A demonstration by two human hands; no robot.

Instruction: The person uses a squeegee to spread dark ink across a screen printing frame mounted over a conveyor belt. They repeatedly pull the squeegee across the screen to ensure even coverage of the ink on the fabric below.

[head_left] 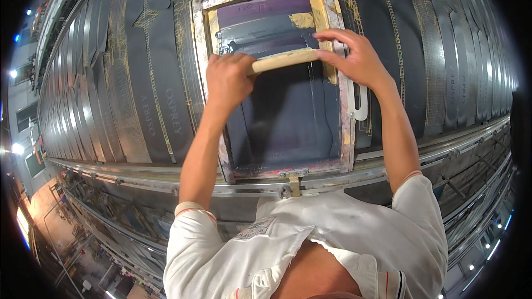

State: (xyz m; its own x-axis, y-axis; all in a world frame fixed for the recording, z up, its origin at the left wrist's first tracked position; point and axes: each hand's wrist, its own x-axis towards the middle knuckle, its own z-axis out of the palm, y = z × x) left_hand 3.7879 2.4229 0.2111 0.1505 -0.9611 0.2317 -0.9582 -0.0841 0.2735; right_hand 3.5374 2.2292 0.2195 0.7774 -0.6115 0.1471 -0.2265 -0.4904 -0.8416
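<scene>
A screen-printing frame [347, 133] with a worn, paint-stained rim lies in front of me, its dark mesh [282, 127] stretched inside. Across the mesh runs a squeegee with a pale wooden handle [285, 61], tilted slightly up to the right. My left hand [229, 80] is closed around the handle's left end. At the other end, my right hand [354, 58] has thumb and fingers spread apart, with the thumb at the handle's tip. Dark, wet-looking ink [260, 41] shows on the mesh beyond the handle. The squeegee's blade is hidden from me.
Dark printed panels [166, 88] with yellow line patterns lie in rows on both sides along the long table. A metal rail [388, 174] follows the near edge. A white bracket [360, 104] sticks out from the frame's right side. Yellow tape [302, 20] sits on the mesh.
</scene>
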